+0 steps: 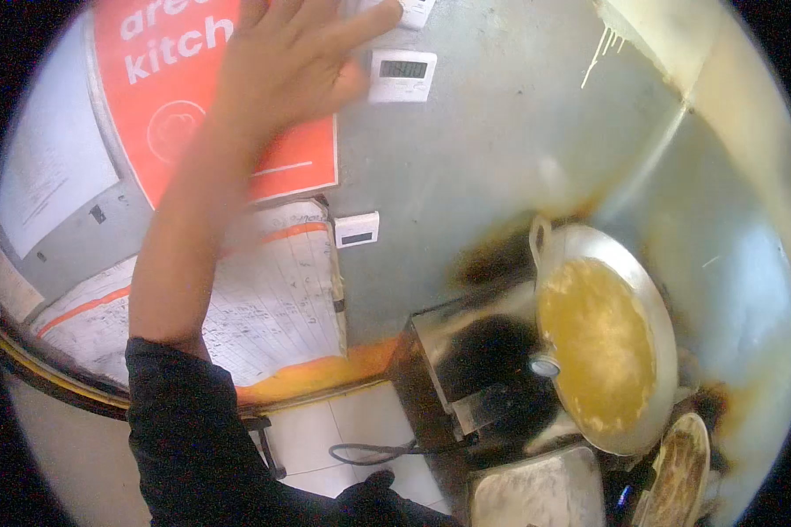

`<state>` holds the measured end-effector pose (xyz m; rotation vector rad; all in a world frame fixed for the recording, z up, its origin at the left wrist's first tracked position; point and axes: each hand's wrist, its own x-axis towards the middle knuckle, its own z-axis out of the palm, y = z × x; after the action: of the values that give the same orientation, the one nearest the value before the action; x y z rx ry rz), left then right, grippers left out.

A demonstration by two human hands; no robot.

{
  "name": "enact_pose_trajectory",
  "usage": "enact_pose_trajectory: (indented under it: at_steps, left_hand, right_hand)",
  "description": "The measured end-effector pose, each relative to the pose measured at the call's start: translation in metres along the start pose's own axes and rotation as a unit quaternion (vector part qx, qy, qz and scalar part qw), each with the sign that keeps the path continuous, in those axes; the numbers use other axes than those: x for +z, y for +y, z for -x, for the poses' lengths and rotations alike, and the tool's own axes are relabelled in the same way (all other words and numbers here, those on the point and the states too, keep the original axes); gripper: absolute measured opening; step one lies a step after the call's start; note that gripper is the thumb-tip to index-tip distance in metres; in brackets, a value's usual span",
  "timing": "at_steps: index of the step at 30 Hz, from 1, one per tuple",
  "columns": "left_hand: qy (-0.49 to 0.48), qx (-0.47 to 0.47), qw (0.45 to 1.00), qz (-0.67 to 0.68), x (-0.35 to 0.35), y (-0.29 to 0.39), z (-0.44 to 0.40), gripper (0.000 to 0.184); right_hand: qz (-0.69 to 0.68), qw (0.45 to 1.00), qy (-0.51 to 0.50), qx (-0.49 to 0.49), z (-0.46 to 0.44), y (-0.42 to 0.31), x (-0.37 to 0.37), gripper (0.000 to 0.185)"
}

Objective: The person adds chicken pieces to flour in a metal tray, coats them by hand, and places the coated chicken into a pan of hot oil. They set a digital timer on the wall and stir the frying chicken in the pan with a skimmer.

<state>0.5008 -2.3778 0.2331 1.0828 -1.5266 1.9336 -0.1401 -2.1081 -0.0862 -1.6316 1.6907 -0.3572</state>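
Note:
My left hand point(294, 66) is raised against the wall at the top, its back toward me and fingers spread. The index finger reaches right and meets the edge of a white digital timer point(416, 12), which the top of the view cuts off. Just below the fingertip is a second white timer point(402, 76) with dark digits on its display. A third, smaller-looking timer point(357, 229) is fixed lower on the wall. Behind the hand and forearm hangs a red poster point(294, 167) with white lettering. My right hand is out of view.
A large metal wok point(664, 351) of bubbling yellow oil point(598, 342) sits on the stove at right. Below are a lidded-looking metal container point(540, 492) and a browned round pan point(684, 465). Handwritten sheets point(272, 307) hang under the poster. A dark cable point(369, 452) loops over floor tiles.

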Motion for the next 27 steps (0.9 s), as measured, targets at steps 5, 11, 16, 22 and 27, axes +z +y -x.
enact_pose_trajectory:
  at_steps: [5, 11, 16, 22, 27]
  left_hand:
    - [0.024, -0.020, 0.999, 0.012, -0.005, 0.005, 0.001, 0.028]
    - [0.038, -0.030, 0.998, -0.038, 0.000, 0.003, 0.003, 0.027]
    - [0.046, -0.026, 0.998, -0.045, -0.002, 0.001, 0.009, 0.026]
    - [0.070, -0.080, 0.994, -0.014, -0.007, 0.002, 0.001, 0.032]
    - [0.079, -0.100, 0.989, -0.077, 0.012, -0.028, 0.023, 0.047]
  right_hand:
    - [-0.150, 0.972, -0.022, 0.179, -0.008, 0.012, -0.001, 0.042]
    - [-0.003, 0.998, 0.063, 0.025, 0.012, -0.036, 0.005, 0.033]
    - [0.028, 0.993, 0.116, -0.002, 0.016, -0.039, 0.010, 0.030]
    - [0.062, 0.985, 0.143, -0.070, 0.027, -0.046, 0.010, 0.027]
    - [0.081, 0.988, 0.127, 0.019, 0.051, -0.045, 0.005, 0.031]
